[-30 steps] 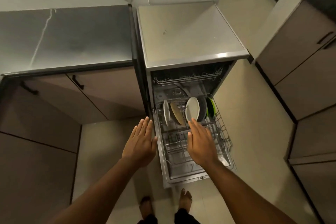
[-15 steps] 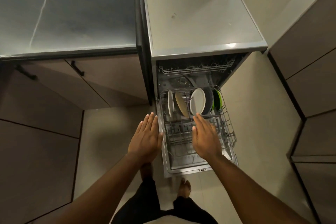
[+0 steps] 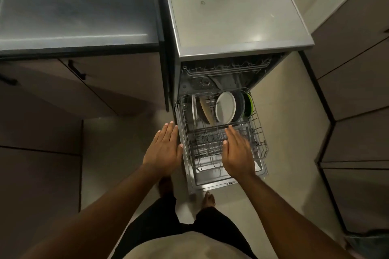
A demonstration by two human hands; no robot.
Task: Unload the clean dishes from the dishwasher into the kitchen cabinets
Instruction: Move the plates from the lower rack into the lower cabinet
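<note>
Since the earlier frame the view has tipped downward and closer, so the dishwasher sits lower and larger, the person's torso and legs now show at the bottom, and both hands have slid slightly away from the plates rather than onto them. The left hand hovers flat, fingers straight and together, just beside the left edge of the pulled-out lower rack, holding nothing. The right hand is likewise flat and empty above the bare front half of the rack, its fingertips near but apart from the light grey plate. The dishes stand on edge at the back of the rack: a thin white plate at the left, a tan plate leaning beside it, then the grey plate, a dark plate behind it and a green plate at the far right. To do this step well, I judge the right hand should close on the grey plate's upper rim, thumb in front and fingers behind, and lift it straight up clear of the tines before tilting, while the left steadies the rack or supports the plate's lower edge. The cabinet doors are shut.
</note>
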